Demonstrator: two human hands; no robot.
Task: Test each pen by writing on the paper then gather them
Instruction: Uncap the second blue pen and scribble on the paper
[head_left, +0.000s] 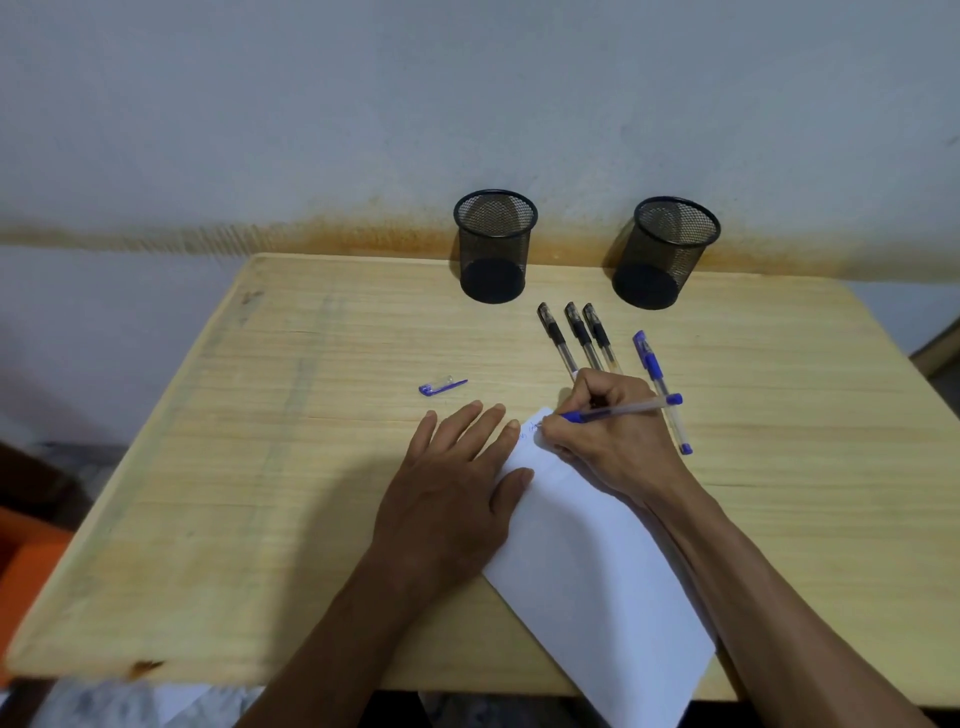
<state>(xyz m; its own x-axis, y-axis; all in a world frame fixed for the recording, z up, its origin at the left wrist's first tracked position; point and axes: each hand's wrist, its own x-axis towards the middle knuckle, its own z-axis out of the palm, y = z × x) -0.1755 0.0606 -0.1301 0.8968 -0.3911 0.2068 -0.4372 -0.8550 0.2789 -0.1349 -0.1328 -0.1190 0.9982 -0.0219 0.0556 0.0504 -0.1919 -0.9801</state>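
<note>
My right hand (613, 431) grips an uncapped blue pen (623, 409) with its tip on the top corner of a white paper (597, 571), where small blue marks show. My left hand (457, 478) lies flat, fingers spread, pressing the paper's left edge. The pen's blue cap (442, 386) lies on the table to the left. Three capped black pens (579, 338) lie side by side beyond my right hand. A capped blue pen (661, 384) lies to their right, partly under the held pen.
Two empty black mesh pen cups (494, 244) (665, 252) stand at the back of the wooden table (260, 467), against a stained wall. The paper hangs over the table's near edge. An orange object (26, 566) sits off the table's left side.
</note>
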